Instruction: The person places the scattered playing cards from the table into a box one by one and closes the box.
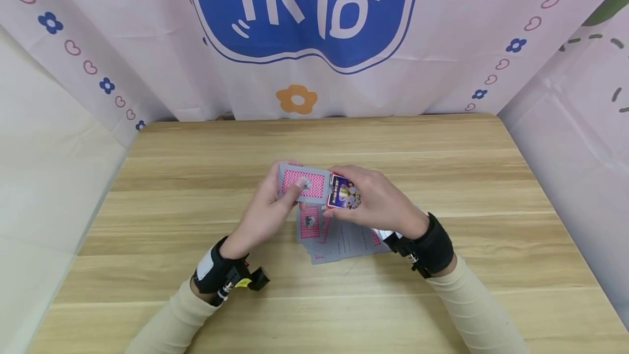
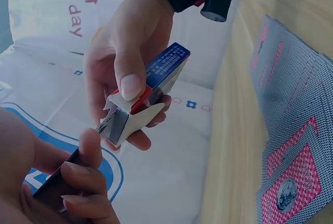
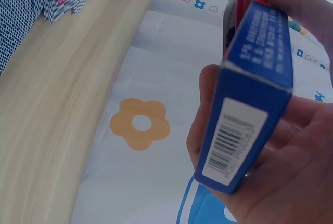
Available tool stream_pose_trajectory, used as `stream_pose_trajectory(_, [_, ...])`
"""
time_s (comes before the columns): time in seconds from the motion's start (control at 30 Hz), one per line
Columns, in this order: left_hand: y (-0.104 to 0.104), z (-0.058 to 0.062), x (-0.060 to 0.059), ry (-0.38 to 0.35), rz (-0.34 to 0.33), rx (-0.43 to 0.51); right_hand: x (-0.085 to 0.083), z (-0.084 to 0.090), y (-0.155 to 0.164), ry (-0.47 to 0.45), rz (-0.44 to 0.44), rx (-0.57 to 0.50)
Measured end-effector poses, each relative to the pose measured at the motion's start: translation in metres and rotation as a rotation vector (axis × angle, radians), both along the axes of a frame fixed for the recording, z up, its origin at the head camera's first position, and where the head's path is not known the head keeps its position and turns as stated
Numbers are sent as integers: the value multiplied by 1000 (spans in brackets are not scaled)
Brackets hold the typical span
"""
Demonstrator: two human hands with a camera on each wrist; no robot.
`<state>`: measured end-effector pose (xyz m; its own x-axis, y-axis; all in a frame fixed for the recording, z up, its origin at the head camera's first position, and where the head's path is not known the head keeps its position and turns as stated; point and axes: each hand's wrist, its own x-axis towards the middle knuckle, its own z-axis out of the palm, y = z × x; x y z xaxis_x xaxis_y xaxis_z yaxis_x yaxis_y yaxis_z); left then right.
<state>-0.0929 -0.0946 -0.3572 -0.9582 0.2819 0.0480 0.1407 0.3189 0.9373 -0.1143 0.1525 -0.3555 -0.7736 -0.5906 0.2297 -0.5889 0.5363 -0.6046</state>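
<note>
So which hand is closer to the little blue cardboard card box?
Right. The right hand grips the blue cardboard card box; the left hand holds pink-backed cards at its open end.

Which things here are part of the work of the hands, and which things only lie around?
In use:
- card box, held by the right hand
- stack of cards, held by the left hand at the open end of the box
- loose cards spread on the table below the hands

Only around:
- wooden table
- printed cloth backdrop
</note>
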Motion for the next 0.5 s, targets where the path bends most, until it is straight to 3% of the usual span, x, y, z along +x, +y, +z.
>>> stream_pose_trajectory(0.23, [5,-2,4,20,11,-59,2,-2,-1,17,16,-9])
stream_pose_trajectory(0.5, [15,-10,10,-49,-89,-21,4,-1,-4,-2,55,19])
